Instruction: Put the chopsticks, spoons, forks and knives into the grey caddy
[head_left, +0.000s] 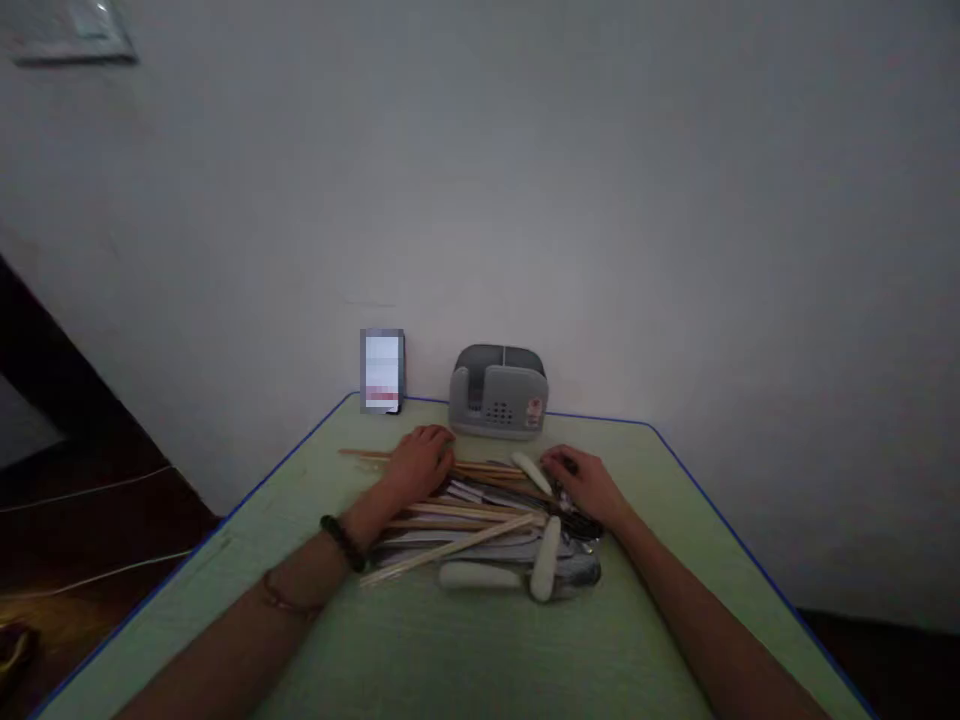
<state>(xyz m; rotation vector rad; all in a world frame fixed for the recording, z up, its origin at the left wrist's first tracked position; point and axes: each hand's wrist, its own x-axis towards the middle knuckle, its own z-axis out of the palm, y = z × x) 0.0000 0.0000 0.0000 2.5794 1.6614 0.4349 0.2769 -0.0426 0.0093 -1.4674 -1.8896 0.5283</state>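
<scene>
A pile of cutlery lies across the middle of the table, wooden chopsticks (450, 548) among metal pieces (480, 492). My left hand (421, 465) rests over the pile's far left part, fingers loosely bent forward and not gripping anything I can see. At the far right of the pile is my right hand (589, 482), its fingers curved and slightly apart beside a piece with a white handle (531, 472). Two more thick white handles, one lying sideways (480, 576) and one pointing toward me (546, 560), are at the near side. Blur hides the metal ends.
Behind the pile, a grey cutlery holder (514, 400) with a divider and drain holes stands near the wall. A phone (384, 370) with a lit screen leans upright left of it. The green table (465, 660) has a blue edge and meets the white wall.
</scene>
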